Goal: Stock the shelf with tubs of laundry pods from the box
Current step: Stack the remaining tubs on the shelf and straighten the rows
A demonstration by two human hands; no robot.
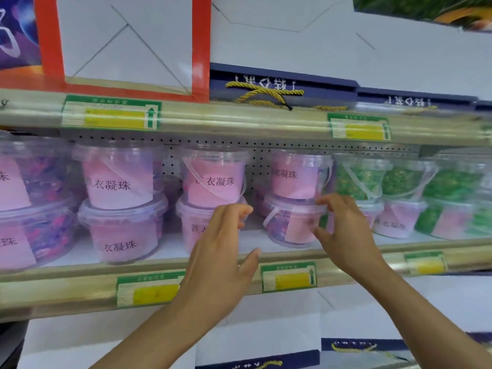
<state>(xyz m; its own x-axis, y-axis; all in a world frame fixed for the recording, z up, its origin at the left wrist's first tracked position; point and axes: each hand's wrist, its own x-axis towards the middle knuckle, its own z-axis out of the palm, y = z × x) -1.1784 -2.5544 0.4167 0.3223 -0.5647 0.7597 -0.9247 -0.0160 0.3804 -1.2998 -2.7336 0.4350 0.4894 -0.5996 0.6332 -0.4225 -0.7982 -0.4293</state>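
On the middle shelf (292, 255), my right hand (343, 233) pinched the lower tub (291, 225) between thumb and fingers, with another tub (298, 174) stacked on top of it. My left hand (221, 251) was loose and half open, holding nothing, just in front of the next stack. The lower tub stood upright, lid up, its pink label turned a bit to the right. I think I was straightening it. Next I should turn the label to the front, gently, so the top tub stays put.

1. Bright, even light; shadows are faint under the upper shelf (239, 121) above the hands (346, 227).
2. The whole picture is soft; the fingertips (246, 210) smear.
3. The shelf rails bow toward the edges.
4. The tubs (119, 230) left of the hands show a pale glare.
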